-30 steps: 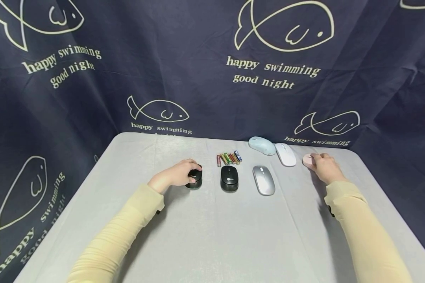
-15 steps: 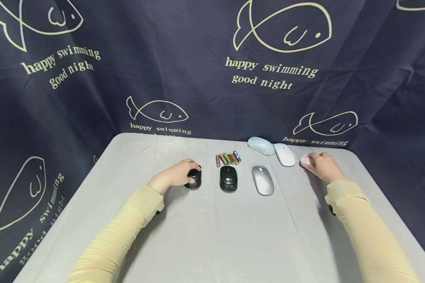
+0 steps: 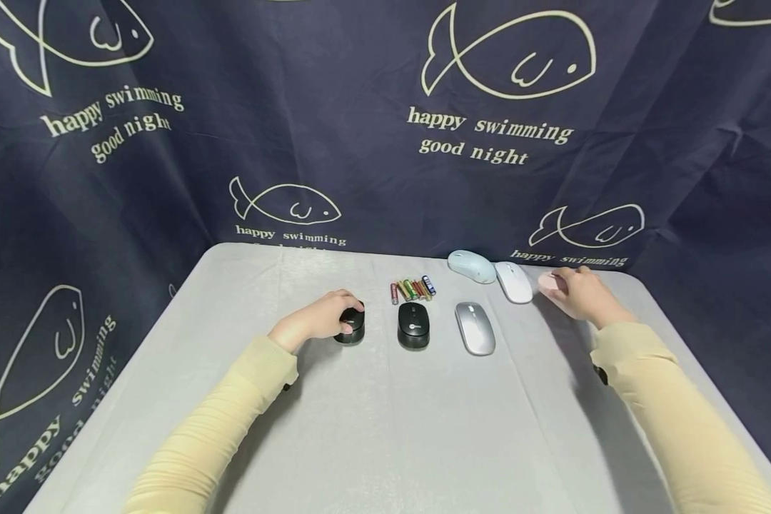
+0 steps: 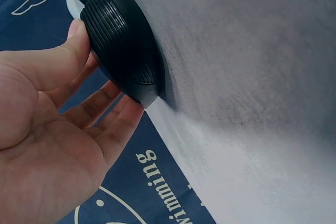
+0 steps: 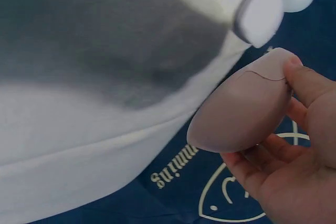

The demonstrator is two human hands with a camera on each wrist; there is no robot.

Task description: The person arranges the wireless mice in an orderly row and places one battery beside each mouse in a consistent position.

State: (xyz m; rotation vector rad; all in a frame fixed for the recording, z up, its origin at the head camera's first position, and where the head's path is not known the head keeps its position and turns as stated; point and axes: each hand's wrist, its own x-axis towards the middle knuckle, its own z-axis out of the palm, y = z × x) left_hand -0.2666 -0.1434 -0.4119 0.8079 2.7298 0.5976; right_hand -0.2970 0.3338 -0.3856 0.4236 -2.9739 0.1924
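Note:
My left hand (image 3: pixel 324 314) grips a black computer mouse (image 4: pixel 123 43) on the left part of the table, thumb on one side and fingers on the other. The mouse's ribbed side shows in the left wrist view. At the far right, my right hand (image 3: pixel 587 295) holds a pale pink mouse (image 5: pixel 244 106) between thumb and fingers. A white mouse (image 3: pixel 515 283) lies just left of it, and beyond that a light blue mouse (image 3: pixel 472 266) lies by the back edge. A second black mouse (image 3: pixel 414 325) and a silver mouse (image 3: pixel 475 328) stand in the middle.
Several batteries (image 3: pixel 414 288) in mixed colours lie in a row behind the second black mouse. The pale grey tabletop (image 3: pixel 385 428) ends at a dark blue curtain (image 3: pixel 360 107) printed with fish and lettering.
My right hand has shifted a little left and back with the pink mouse, closer to the white mouse. The left hand stays on its black mouse. The view has shifted slightly.

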